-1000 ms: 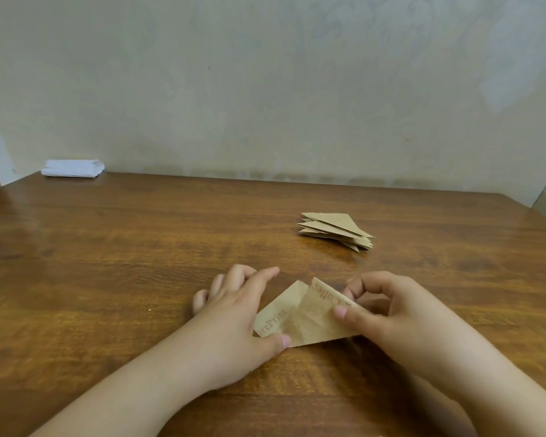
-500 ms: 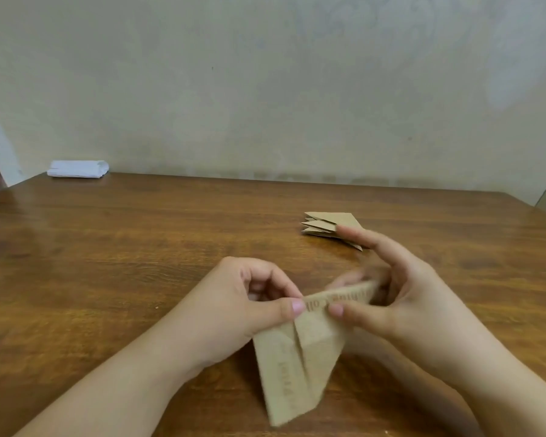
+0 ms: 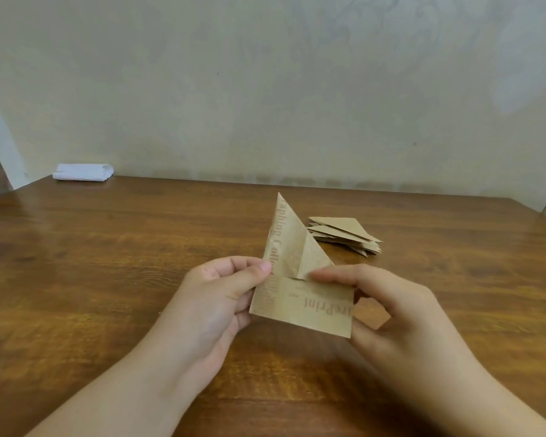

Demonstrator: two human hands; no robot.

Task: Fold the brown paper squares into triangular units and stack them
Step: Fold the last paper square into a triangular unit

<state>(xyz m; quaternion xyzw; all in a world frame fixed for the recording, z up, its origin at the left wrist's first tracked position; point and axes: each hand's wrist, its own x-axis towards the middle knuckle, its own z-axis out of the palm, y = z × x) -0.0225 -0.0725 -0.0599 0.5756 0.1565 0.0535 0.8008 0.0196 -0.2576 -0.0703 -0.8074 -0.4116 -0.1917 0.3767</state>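
Note:
I hold a partly folded brown paper (image 3: 300,298) with printed lettering up in the air above the wooden table (image 3: 108,263). Its pointed flap stands upward and a smaller flap is folded over the front. My left hand (image 3: 224,298) pinches its left edge with thumb on the front. My right hand (image 3: 388,307) grips its right side, the index finger pressing the small flap's lower corner. Behind the paper, to the right, lies a stack of folded brown triangles (image 3: 347,234) on the table.
A folded white cloth or paper (image 3: 82,172) lies at the table's far left corner against the pale wall (image 3: 265,89). The table's far edge meets that wall.
The paper went from lying pressed on the table to being lifted, then turned over so its point now aims up instead of down. Both hands rose with it.

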